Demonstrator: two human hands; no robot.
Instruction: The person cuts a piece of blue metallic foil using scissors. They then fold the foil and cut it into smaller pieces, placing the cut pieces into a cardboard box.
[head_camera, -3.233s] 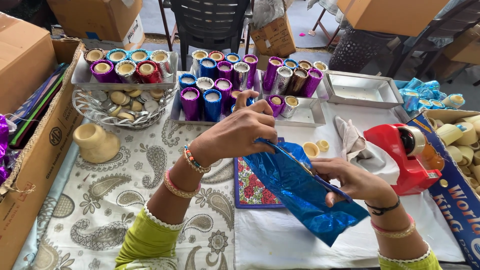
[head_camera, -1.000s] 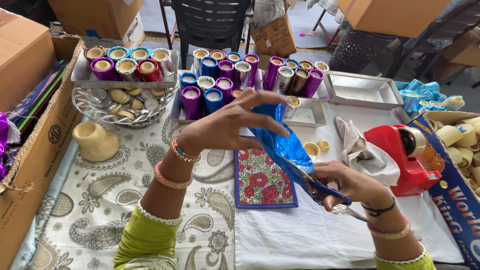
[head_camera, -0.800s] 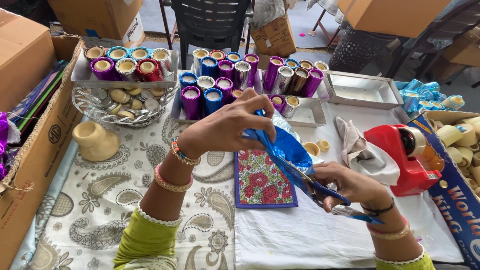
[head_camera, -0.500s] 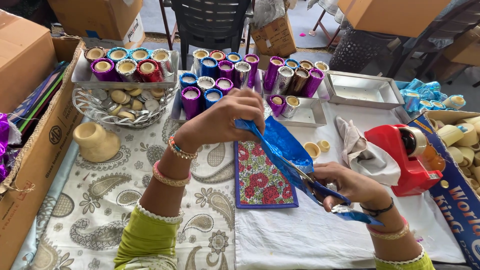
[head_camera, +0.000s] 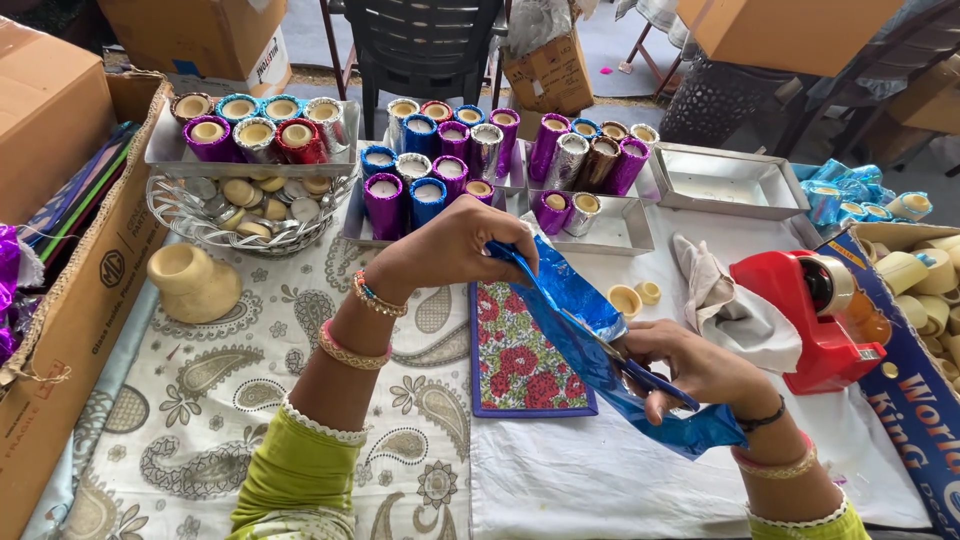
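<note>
The left hand (head_camera: 455, 245) pinches the top corner of a shiny blue foil sheet (head_camera: 590, 345) and holds it up over the table (head_camera: 600, 480). The right hand (head_camera: 690, 370) is closed around blue-handled scissors (head_camera: 640, 375), whose blades sit in the foil, and it also presses the lower part of the sheet. The foil looks very thin, light and crinkly, so it would tear or crumple easily; holding it by the edges and pulling it a little tight looks best. Under the hands lies a flowery mat (head_camera: 525, 350) on a white cloth with swirly patterns. Beyond the left hand stand trays of little candles wrapped in shiny foil (head_camera: 450, 165). Just right of the right hand is a red tape holder (head_camera: 820, 315). Cardboard boxes (head_camera: 50, 120) and a dark chair (head_camera: 425, 45) stand around the table.
</note>
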